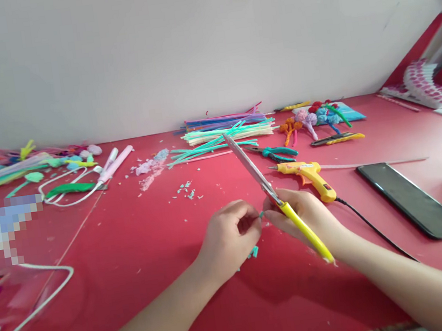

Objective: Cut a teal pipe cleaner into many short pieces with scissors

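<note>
Closest in, two bare forearms [155, 315] lean over the red table [109, 278] and meet in the mid, prob. so both hands can work close up on something tiny. Left hand [230, 232] is curled narrow, thumb + index pinched on a teal bit [262, 215] that shows right btwn the two hands' fingertips; a tip grip makes sense b/c the bit's so small. Right hand [313, 218] is wrapped round scissors [288, 211] w/ yellow handles, blades together & pointing up and away, tilted left. Looks like they're parked in the palm so thumb and finger are free to help; can't tell if those tips grip the bit too or only touch it.

Teal offcuts [254, 251] lie just under the left hand, where snipped ends would drop, I'd guess. More teal crumbs [186, 190] sit farther fwd, near a lilac-pink fluff pile [151, 166]. Pipe cleaners [228, 132] are stacked roughly by colour at the back, prob. out of the way yet reachable. Pliers [280, 152] w/ teal grips and a yellow glue gun [307, 173] are just beyond the right hand, nozzle turned left, cord [361, 217] trailing to the right; handy spot, imo. Phone [416, 199] lies flat, well right, presumably away from the offcuts.
</note>
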Demonstrator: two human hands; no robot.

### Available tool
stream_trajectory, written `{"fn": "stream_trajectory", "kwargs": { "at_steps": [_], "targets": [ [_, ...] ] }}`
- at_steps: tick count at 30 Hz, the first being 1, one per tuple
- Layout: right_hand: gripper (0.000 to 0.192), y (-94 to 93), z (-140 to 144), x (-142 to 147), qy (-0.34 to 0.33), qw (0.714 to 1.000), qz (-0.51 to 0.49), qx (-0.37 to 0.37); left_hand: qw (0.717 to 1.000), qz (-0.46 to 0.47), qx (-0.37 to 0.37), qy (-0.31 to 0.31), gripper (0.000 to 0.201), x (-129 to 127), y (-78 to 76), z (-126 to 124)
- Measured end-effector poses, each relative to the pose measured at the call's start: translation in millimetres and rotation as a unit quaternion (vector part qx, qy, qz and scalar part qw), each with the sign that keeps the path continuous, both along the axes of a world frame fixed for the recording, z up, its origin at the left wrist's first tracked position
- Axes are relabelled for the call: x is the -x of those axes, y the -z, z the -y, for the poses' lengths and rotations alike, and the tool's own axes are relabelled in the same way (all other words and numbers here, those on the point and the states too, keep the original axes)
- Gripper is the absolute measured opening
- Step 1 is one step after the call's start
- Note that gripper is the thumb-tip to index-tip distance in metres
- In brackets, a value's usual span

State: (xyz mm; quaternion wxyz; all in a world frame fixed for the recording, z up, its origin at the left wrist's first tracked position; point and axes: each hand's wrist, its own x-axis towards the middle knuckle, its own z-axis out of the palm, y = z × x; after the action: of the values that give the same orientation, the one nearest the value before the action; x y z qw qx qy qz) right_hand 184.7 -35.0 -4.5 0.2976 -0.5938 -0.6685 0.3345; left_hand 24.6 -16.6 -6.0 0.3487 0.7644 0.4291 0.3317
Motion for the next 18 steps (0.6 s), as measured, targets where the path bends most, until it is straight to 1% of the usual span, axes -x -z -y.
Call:
{"fn": "stream_trajectory", "kwargs": {
  "at_steps": [5,6,7,8,9,10,12,13,14,15,18],
  "targets": [
    [0.015,0.2,-0.1,0.4,-0.003,1.000,0.000,0.012,0.997,-0.042,-0.069,0.018,0.012,0.1,-2.0,3.7],
    [0.015,-0.1,0.0,0.6,-0.006,1.000,-0.005,0.014,0.997,-0.041,-0.066,0.019,0.011,0.1,-3.1,4.2],
    [0.014,-0.6,0.2,0.7,-0.011,1.000,-0.012,0.017,0.998,-0.027,-0.048,0.019,0.010,0.1,-4.2,4.4],
    [0.015,-1.4,0.5,0.7,-0.018,0.999,-0.020,0.019,1.000,-0.001,-0.011,0.019,0.010,0.3,-5.4,4.0],
    [0.015,-2.3,0.8,0.6,-0.023,0.999,-0.028,0.019,0.998,0.034,0.044,0.023,0.009,0.6,-6.4,3.0],
    [0.015,-3.3,1.1,0.4,-0.029,0.999,-0.038,0.018,0.991,0.072,0.112,0.033,0.010,1.0,-7.1,1.7],
    [0.014,-5.5,1.6,-0.2,-0.042,0.997,-0.056,0.016,0.957,0.137,0.248,0.058,0.013,2.2,-7.2,-1.8],
    [0.014,-6.6,1.8,-0.5,-0.048,0.997,-0.062,0.016,0.939,0.158,0.298,0.068,0.014,2.9,-6.5,-3.5],
    [0.013,-7.8,1.8,-0.7,-0.050,0.996,-0.067,0.017,0.925,0.172,0.332,0.073,0.014,3.5,-5.6,-5.0],
    [0.012,-9.0,1.8,-0.9,-0.051,0.996,-0.069,0.020,0.916,0.182,0.350,0.071,0.013,4.0,-4.6,-6.2],
    [0.010,-13.2,1.1,-1.3,-0.030,0.996,-0.072,0.035,0.912,0.196,0.354,0.063,0.009,5.0,-2.5,-7.7]
  ]
}}
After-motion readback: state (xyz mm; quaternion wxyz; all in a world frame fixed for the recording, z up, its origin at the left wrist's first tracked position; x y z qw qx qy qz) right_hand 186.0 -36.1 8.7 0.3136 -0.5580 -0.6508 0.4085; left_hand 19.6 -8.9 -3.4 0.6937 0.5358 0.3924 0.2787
